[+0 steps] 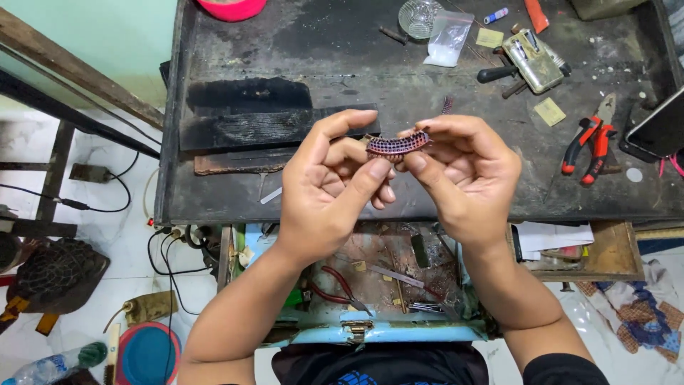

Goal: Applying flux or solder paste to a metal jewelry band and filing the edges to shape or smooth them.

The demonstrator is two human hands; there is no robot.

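Bracelet piece (397, 145) pinched between left hand (335, 192), right hand (463, 175) fingertip grip, both closed on it

The curved, stone-studded metal bracelet piece (397, 145) sits between the left hand (335, 185) and the right hand (463, 178), pinched at each end, above the near edge of the dark, scorched workbench (342, 57). Behind the left hand lie charred wooden blocks (263, 121). To the right on the bench lie red-handled pliers (591, 142). Behind, a small clear plastic bag (447, 39) rests near a glass dish (419, 17). Below the hands, an open light-blue drawer (385, 329) holds red-handled cutters (340, 285).
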